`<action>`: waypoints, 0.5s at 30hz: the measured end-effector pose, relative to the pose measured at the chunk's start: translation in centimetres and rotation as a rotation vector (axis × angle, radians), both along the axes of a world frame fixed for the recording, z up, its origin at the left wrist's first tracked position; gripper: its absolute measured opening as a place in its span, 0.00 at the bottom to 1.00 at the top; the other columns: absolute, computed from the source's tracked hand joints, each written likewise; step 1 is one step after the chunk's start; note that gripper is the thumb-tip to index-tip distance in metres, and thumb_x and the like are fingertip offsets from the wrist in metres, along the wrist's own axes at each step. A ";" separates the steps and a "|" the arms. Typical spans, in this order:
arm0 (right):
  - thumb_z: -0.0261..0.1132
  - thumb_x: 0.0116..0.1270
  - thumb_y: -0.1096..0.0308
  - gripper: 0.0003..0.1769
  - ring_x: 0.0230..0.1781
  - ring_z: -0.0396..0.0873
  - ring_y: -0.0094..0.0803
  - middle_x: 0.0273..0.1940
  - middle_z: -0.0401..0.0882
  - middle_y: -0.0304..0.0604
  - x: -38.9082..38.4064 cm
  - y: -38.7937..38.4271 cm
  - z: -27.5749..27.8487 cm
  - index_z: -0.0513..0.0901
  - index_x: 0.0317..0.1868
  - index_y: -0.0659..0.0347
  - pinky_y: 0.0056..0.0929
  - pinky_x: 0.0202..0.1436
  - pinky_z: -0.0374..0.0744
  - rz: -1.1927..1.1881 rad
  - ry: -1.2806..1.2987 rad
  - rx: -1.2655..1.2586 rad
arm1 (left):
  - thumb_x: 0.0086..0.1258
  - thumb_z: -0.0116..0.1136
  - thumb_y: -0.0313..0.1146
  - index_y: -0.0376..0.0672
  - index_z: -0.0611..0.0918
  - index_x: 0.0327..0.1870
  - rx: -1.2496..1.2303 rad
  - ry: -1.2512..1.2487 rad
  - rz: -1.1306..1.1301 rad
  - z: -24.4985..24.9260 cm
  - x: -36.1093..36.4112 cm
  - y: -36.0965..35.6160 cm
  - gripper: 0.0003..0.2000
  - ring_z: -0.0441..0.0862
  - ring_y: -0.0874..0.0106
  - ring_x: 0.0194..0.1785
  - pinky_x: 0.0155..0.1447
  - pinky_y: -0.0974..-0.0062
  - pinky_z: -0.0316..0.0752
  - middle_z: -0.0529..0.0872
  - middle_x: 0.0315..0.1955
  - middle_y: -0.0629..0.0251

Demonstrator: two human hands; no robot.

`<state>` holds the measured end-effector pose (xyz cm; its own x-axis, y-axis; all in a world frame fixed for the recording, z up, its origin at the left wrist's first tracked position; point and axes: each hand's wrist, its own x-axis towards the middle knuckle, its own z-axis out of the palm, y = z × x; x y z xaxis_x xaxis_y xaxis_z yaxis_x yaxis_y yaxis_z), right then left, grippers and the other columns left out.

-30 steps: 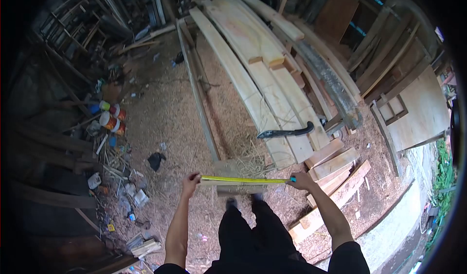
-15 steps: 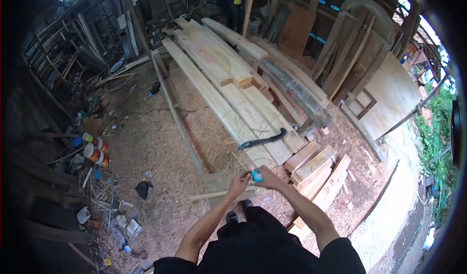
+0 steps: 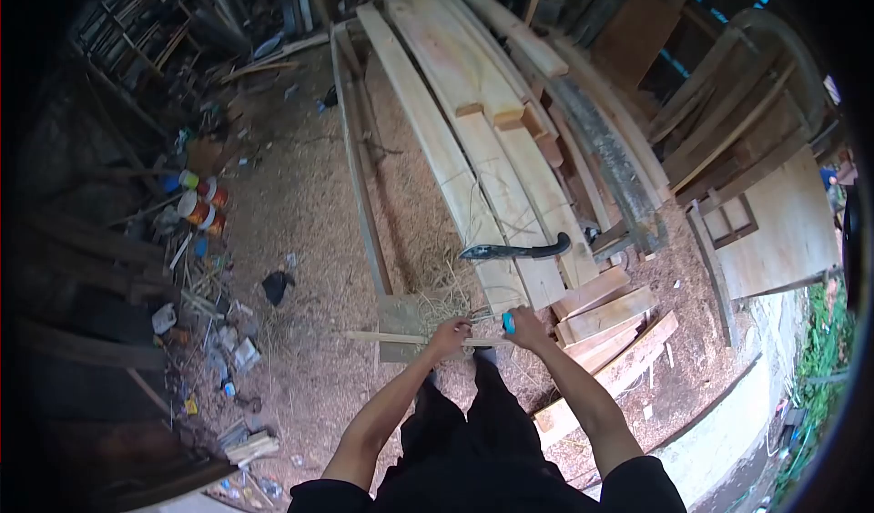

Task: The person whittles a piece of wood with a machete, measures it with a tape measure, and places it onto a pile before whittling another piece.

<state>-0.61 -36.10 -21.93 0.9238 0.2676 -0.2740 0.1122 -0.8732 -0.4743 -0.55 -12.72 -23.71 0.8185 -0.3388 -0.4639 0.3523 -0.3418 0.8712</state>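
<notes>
My right hand [image 3: 528,329] is closed around a small teal tape measure [image 3: 508,323]. A little to its left, my left hand [image 3: 448,338] has its fingers pinched together. A thin pale line spans the gap between the hands and looks like the pulled-out tape; its end is too small to see clearly. Under the hands, a narrow wooden strip [image 3: 391,336] lies across a flat board [image 3: 397,311] on the ground. Just beyond, a machete-like blade with a curved dark handle [image 3: 519,251] rests across long pale planks [image 3: 492,194].
Short wood blocks [image 3: 592,293] are piled right of my feet. A long beam [image 3: 357,167] borders the planks on the left. Paint cans [image 3: 194,208] and litter lie further left. Wooden frames and a panel [image 3: 774,231] lean at the right. Sawdust covers the ground.
My view has tipped downward, so the planks sit higher and the person at the back is out of view. My hands have moved apart, with a thin line now between them.
</notes>
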 end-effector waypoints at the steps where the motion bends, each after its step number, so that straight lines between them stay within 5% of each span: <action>1: 0.71 0.43 0.60 0.30 0.46 0.70 0.49 0.43 0.71 0.53 1.4 -0.6 -0.2 0.72 0.45 0.64 0.40 0.50 0.72 0.009 -0.008 -0.038 | 0.63 0.48 0.29 0.39 0.79 0.43 0.073 -0.035 0.059 -0.6 0.4 0.4 0.10 0.80 0.66 0.35 0.40 0.70 0.74 0.83 0.34 0.57; 5: 0.69 0.46 0.66 0.25 0.51 0.68 0.43 0.45 0.69 0.50 6.7 -1.7 -6.2 0.71 0.45 0.61 0.39 0.46 0.73 0.075 -0.063 -0.343 | 0.61 0.50 0.29 0.38 0.79 0.40 0.244 -0.143 0.116 -3.1 -1.5 2.8 0.09 0.81 0.61 0.36 0.43 0.68 0.74 0.82 0.34 0.54; 12: 0.70 0.45 0.64 0.33 0.51 0.68 0.40 0.47 0.66 0.47 10.7 -2.4 -9.8 0.67 0.52 0.61 0.40 0.50 0.72 0.094 0.081 -0.242 | 0.53 0.52 0.24 0.40 0.77 0.39 0.534 -0.316 0.182 -5.1 -4.0 5.5 0.11 0.75 0.51 0.43 0.46 0.60 0.72 0.78 0.36 0.51; 15: 0.67 0.49 0.58 0.30 0.50 0.68 0.42 0.49 0.66 0.48 9.6 -0.8 -5.2 0.69 0.50 0.62 0.40 0.49 0.71 0.191 -0.416 -0.306 | 0.52 0.54 0.24 0.38 0.76 0.41 0.554 -0.295 0.138 -4.4 -4.7 5.8 0.13 0.73 0.52 0.46 0.48 0.62 0.71 0.75 0.41 0.48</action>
